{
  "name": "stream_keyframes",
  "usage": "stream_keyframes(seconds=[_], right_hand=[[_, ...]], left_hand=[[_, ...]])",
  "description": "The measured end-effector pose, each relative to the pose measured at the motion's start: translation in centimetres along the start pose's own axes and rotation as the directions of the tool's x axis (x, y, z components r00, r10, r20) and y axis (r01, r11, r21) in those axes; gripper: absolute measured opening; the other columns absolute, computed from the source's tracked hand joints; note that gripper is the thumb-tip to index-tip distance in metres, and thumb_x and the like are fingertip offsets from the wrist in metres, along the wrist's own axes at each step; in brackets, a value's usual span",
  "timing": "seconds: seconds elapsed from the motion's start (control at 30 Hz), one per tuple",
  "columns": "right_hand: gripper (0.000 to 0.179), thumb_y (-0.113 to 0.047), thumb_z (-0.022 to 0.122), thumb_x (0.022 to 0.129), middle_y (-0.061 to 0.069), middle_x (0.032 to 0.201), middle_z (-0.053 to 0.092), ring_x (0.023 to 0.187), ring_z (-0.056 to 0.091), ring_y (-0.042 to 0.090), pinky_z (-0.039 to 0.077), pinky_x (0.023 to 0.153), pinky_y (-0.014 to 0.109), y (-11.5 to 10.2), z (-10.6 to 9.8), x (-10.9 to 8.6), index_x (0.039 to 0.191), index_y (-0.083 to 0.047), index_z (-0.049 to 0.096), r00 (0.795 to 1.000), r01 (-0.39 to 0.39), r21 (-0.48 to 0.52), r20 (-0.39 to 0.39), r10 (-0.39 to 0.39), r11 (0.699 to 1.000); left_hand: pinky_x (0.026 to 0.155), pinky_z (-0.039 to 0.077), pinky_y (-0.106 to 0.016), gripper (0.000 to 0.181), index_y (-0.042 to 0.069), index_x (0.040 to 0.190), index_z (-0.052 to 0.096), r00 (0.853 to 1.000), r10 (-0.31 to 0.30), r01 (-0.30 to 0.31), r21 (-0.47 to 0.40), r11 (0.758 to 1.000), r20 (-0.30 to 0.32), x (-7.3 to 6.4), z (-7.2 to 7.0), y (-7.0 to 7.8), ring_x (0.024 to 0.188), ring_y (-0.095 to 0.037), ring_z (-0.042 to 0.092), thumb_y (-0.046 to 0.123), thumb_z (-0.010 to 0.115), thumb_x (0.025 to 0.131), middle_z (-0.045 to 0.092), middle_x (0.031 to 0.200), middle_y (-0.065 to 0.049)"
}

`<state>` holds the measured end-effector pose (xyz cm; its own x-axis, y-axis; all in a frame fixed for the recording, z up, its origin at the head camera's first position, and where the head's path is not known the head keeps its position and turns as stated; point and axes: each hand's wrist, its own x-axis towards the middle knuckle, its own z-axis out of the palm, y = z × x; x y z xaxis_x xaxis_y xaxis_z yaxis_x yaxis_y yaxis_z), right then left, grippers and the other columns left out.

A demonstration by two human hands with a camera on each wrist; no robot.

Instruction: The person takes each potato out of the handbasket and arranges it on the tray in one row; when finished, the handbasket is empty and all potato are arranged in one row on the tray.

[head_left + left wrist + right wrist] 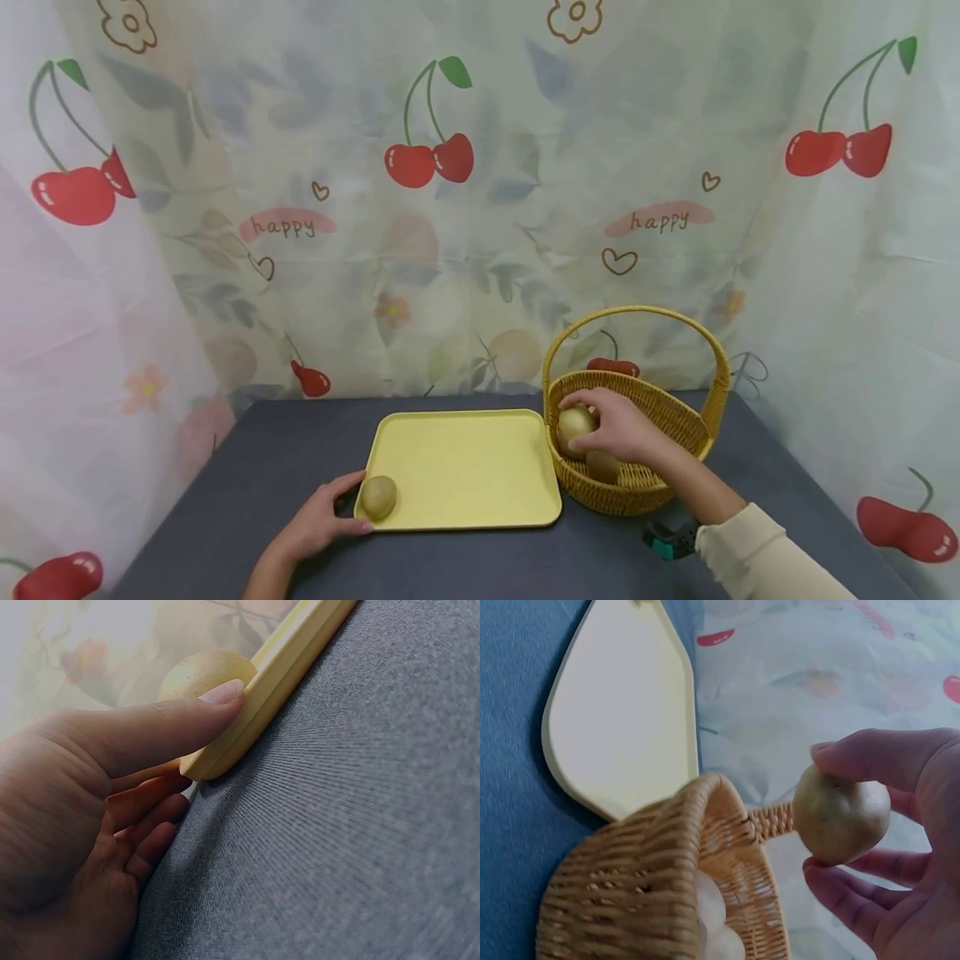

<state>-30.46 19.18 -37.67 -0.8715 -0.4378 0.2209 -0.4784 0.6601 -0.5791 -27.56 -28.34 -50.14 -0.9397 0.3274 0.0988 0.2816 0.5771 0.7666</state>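
Over the left part of a woven basket [622, 500], my right hand [618, 425] holds a potato [841, 814] between thumb and fingertips. Inside the basket, a brown potato [602, 467] shows below that hand in the head view. Pale round things [718, 922] lie partly hidden behind the basket wall in the right wrist view. My left hand [322, 517] grips the near left corner of a yellow tray [465, 467], thumb along the front rim and fingers at the left side. Another potato [378, 497] sits on the tray in that corner, right beside the hand.
The basket's tall arched handle [637, 310] rises above its rim. Tray and basket stand side by side on a dark grey cloth-covered table [450, 567]. A curtain [480, 250] printed with cherries closes off the back and sides.
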Motion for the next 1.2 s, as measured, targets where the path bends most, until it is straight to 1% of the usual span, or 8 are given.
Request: stream_keyframes(seconds=[0.17,0.33,0.5,0.63,0.77,0.87,0.93,1.2], right_hand=[[0.047,-0.018,0.082,0.078,0.008,0.115,0.057,0.086,0.059,0.021,0.05,0.067,0.035,-0.6,0.8,0.2,0.121,-0.015,0.064,0.999,0.031,0.068,-0.038,-0.029,0.997],[0.047,-0.02,0.082,0.079,0.008,0.117,0.057,0.092,0.058,0.023,0.05,0.071,0.035,-1.9,2.0,0.9,0.123,-0.016,0.063,0.996,0.058,0.123,-0.068,-0.05,0.991],[0.047,-0.016,0.081,0.08,0.008,0.111,0.057,0.09,0.059,0.023,0.051,0.07,0.036,-3.6,3.6,1.6,0.123,-0.017,0.062,0.998,0.046,0.217,-0.049,-0.036,0.975],[0.046,-0.014,0.081,0.08,0.007,0.111,0.058,0.091,0.06,0.025,0.052,0.068,0.035,-4.7,5.2,2.3,0.122,-0.018,0.062,0.998,0.048,0.285,-0.039,-0.038,0.957],[0.046,-0.015,0.081,0.08,0.005,0.113,0.059,0.093,0.061,0.023,0.053,0.068,0.034,-5.1,6.8,3.2,0.122,-0.017,0.061,0.997,0.081,0.305,-0.034,-0.074,0.949],[0.047,-0.015,0.082,0.08,0.005,0.113,0.059,0.091,0.062,0.021,0.053,0.07,0.032,-5.2,8.2,4.0,0.121,-0.015,0.061,0.994,0.107,0.316,-0.019,-0.106,0.943],[0.047,-0.015,0.082,0.079,0.004,0.112,0.059,0.089,0.062,0.021,0.053,0.071,0.032,-5.3,9.1,4.4,0.12,-0.015,0.061,0.994,0.109,0.317,-0.008,-0.113,0.942],[0.046,-0.017,0.085,0.075,0.001,0.111,0.059,0.081,0.059,0.016,0.05,0.066,0.029,-5.7,13.7,6.1,0.115,-0.015,0.063,0.996,0.068,0.292,0.042,-0.084,0.954]], left_hand=[[0.101,0.034,-0.057,0.083,-0.005,0.142,0.045,1.0,-0.026,0.026,-0.009,1.0,0.001,0.0,0.0,0.1,0.13,-0.043,0.04,0.03,0.084,0.077,0.048,0.14,-0.024],[0.103,0.031,-0.059,0.084,-0.004,0.142,0.045,0.999,-0.045,0.045,-0.014,0.999,-0.004,0.0,-0.1,0.2,0.131,-0.044,0.038,0.031,0.084,0.076,0.047,0.141,-0.023],[0.102,0.031,-0.06,0.084,-0.004,0.142,0.045,0.999,-0.05,0.05,-0.008,0.999,-0.001,-0.1,-0.1,0.3,0.13,-0.045,0.039,0.031,0.084,0.076,0.048,0.14,-0.024],[0.102,0.032,-0.059,0.084,-0.004,0.142,0.045,0.999,-0.048,0.048,-0.009,0.999,0.002,-0.1,0.0,0.2,0.13,-0.044,0.039,0.03,0.084,0.076,0.048,0.14,-0.024],[0.102,0.032,-0.059,0.084,-0.005,0.142,0.045,0.999,-0.043,0.043,-0.02,0.999,0.0,-0.1,0.0,0.2,0.131,-0.044,0.039,0.029,0.084,0.075,0.048,0.14,-0.024],[0.103,0.03,-0.059,0.084,-0.005,0.142,0.045,0.999,-0.054,0.054,-0.032,0.998,0.0,0.0,0.1,0.2,0.131,-0.044,0.038,0.028,0.085,0.075,0.048,0.14,-0.024],[0.103,0.03,-0.059,0.084,-0.004,0.142,0.045,0.998,-0.07,0.07,-0.041,0.997,0.002,0.0,0.1,0.3,0.132,-0.044,0.038,0.028,0.084,0.075,0.047,0.141,-0.024],[0.104,0.029,-0.059,0.085,-0.004,0.144,0.043,0.993,-0.117,0.118,-0.076,0.99,0.02,-0.1,0.0,0.6,0.133,-0.044,0.036,0.027,0.084,0.076,0.044,0.143,-0.025]])
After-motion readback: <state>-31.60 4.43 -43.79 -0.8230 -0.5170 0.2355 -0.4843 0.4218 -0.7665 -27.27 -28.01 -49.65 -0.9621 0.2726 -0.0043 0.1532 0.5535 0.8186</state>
